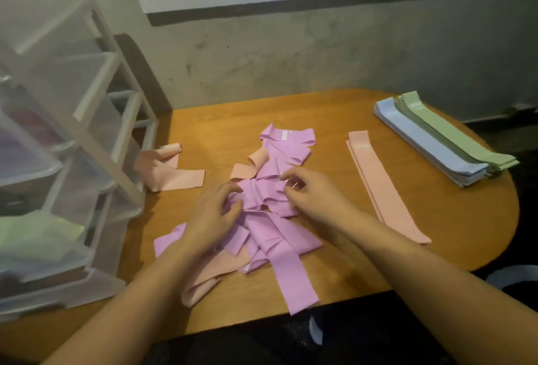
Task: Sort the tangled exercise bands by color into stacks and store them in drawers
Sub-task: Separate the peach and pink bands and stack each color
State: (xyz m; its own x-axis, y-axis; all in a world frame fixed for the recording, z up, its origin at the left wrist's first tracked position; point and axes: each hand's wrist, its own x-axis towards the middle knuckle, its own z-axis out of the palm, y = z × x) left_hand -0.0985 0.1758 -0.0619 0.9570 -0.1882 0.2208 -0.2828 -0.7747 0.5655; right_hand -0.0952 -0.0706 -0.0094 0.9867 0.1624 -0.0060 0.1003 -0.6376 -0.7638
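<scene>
Pulling a purple band (294, 274) free could drag the knotted peach band (247, 168) along and muddle the heap between the hands. The left hand (214, 219) lies on the heap, fingers curled into folds; the right hand (308, 192) pinches a purple fold beside it.

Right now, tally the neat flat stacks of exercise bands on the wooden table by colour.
Peach-pink flat band stack: 1
Pale blue flat band stack: 1
Dark green flat band stack: 1
Light green flat band stack: 1
Total: 4
</scene>
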